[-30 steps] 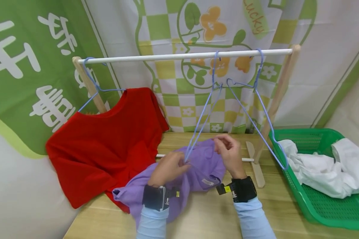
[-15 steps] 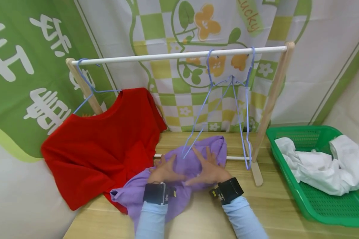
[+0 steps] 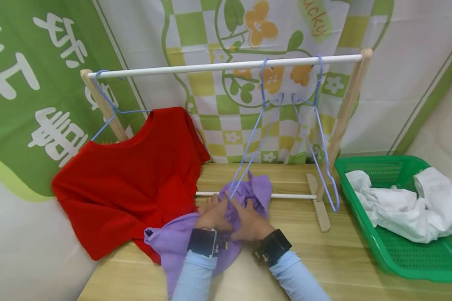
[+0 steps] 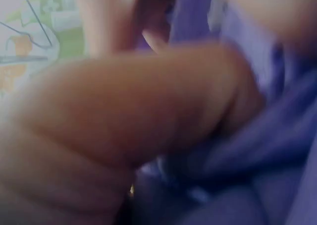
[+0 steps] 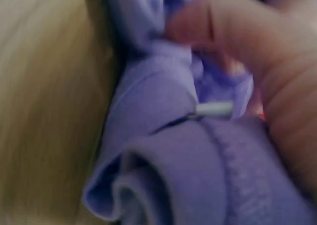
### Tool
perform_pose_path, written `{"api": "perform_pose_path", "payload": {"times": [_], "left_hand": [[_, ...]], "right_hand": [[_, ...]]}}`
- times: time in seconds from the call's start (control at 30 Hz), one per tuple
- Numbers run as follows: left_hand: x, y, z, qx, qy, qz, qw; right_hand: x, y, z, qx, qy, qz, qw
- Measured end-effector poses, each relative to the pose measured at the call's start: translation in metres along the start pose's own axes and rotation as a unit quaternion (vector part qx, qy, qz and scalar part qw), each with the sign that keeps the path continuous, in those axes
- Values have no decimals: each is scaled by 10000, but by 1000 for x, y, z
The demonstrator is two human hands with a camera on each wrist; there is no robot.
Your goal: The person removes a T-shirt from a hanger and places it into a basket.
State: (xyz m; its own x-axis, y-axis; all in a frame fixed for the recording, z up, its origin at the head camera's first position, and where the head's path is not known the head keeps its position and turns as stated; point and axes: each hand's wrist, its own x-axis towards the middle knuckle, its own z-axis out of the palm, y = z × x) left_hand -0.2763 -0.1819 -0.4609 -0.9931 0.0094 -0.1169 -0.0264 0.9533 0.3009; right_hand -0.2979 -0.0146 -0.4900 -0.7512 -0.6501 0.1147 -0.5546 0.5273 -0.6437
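Observation:
A purple shirt [image 3: 263,190] lies bunched on the wooden table below the clothes rack. Both hands are on it, close together: my left hand [image 3: 214,215] grips its folds from the left, and my right hand [image 3: 253,223] gathers cloth from the right. The lower end of a blue wire hanger [image 3: 263,83] hangs just over them. In the left wrist view a blurred thumb [image 4: 148,101] bends against purple fabric. A stitched, rolled part of the purple shirt [image 5: 183,175] shows in the right wrist view, beneath a bent digit [image 5: 233,27]. Most fingertips are hidden in cloth.
A red shirt [image 3: 128,179] hangs on another blue hanger at the rack's left. A bare blue hanger [image 3: 318,85] is on the white rail [image 3: 196,68] at right. The green basket [image 3: 376,246] on the right holds white cloth [image 3: 403,213]. A low white rod [image 3: 291,196] crosses behind the shirt.
My right hand has left the cloth's right side and moved left beside my left hand. Spread fingers have drawn in, and the purple shirt is bunched narrower. The right-hand hangers have swung.

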Motion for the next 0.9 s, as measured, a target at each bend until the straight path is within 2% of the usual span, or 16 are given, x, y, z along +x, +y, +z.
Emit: {"api": "perform_pose_path", "payload": {"times": [0.1, 0.3, 0.5, 0.67, 0.77, 0.9], "left_hand": [[-3, 8, -2, -83, 123, 292, 9995], [-10, 17, -11, -487, 185, 575, 9970], [-20, 30, -21, -442, 555, 937, 9931], [-29, 43, -33, -590, 967, 1617, 9803], [-38, 53, -38, -649, 966, 1972, 9734], [-51, 71, -39, -441, 971, 2220, 9692]], "right_hand": [[1, -3, 1, 150, 79, 11, 9999], [3, -2, -10, 85, 438, -34, 9990], [1, -4, -20, -123, 925, -130, 9956], [-8, -16, -39, -348, 1126, -367, 9924], [-21, -21, -50, -397, 1108, -457, 9920], [-42, -23, -66, -365, 1040, -507, 9926]]}}
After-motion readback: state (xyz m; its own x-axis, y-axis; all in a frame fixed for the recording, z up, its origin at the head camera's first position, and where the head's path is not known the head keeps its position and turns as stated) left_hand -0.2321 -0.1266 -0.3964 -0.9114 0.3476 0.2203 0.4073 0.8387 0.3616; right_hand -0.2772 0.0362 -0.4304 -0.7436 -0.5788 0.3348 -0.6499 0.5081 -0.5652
